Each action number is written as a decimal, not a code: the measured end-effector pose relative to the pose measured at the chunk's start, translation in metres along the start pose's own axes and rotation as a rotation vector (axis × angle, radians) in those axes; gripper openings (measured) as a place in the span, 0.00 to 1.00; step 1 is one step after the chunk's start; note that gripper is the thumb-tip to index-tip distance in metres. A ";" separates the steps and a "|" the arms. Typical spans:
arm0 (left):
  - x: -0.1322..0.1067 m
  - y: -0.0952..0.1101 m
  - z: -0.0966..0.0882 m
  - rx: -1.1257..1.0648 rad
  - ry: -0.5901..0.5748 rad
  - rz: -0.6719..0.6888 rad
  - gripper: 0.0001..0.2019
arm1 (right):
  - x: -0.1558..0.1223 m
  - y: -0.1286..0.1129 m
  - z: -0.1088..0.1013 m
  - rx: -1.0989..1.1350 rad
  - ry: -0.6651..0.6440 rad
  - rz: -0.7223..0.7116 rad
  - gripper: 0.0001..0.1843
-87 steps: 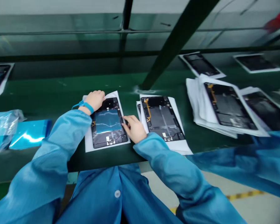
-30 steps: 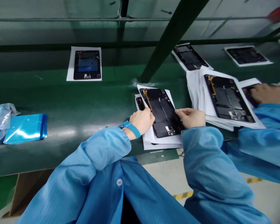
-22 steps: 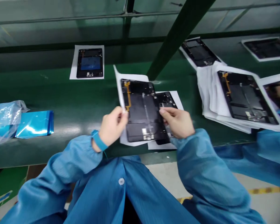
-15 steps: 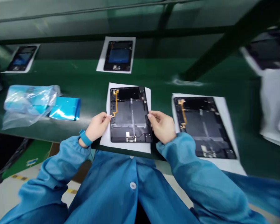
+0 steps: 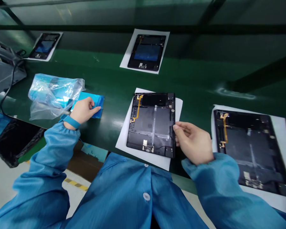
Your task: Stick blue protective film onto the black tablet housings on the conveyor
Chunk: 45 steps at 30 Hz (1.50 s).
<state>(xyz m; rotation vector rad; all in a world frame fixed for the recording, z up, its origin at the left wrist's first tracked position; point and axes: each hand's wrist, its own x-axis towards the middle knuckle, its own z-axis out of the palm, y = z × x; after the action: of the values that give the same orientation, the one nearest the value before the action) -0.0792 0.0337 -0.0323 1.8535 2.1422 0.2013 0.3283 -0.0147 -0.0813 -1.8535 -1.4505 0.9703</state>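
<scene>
In front of me an opened tablet [image 5: 149,127], with an orange flex cable and its inner parts showing, lies on a white sheet [image 5: 125,140]. My right hand [image 5: 193,140] pinches the tablet's right edge between thumb and fingers. Off to the left, my left hand [image 5: 83,111] rests on a stack of shiny blue film [image 5: 98,101], fingers curled and thumb at the film's right edge. Beside that hand, a clear plastic bag [image 5: 54,95] with more blue film in it partly covers the stack.
Another opened tablet [image 5: 252,152] lies on paper to the right. Farther back are a tablet [image 5: 146,52] at the middle and one more tablet [image 5: 44,47] at the left. Grey equipment [image 5: 4,73] with cables stands at the left. A dark post [image 5: 264,76] rises from the green table [image 5: 105,73].
My left hand has let go of the tablet's left edge and moved left onto the blue film. My right hand still holds the tablet. The view has turned left.
</scene>
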 end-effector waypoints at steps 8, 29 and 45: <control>0.006 -0.014 -0.015 -0.170 -0.164 0.073 0.16 | -0.022 -0.009 0.019 0.018 -0.028 0.142 0.30; -0.015 0.010 -0.041 -0.044 0.108 -0.116 0.02 | -0.012 0.000 0.003 -0.295 0.073 -0.041 0.20; -0.039 0.016 -0.051 -0.441 0.324 -0.158 0.12 | -0.024 -0.025 0.006 -0.222 0.208 -0.300 0.15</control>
<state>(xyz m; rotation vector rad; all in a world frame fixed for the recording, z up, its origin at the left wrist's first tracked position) -0.0757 0.0026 0.0262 1.4697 2.2002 0.9112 0.3063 -0.0318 -0.0600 -1.7576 -1.6969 0.4740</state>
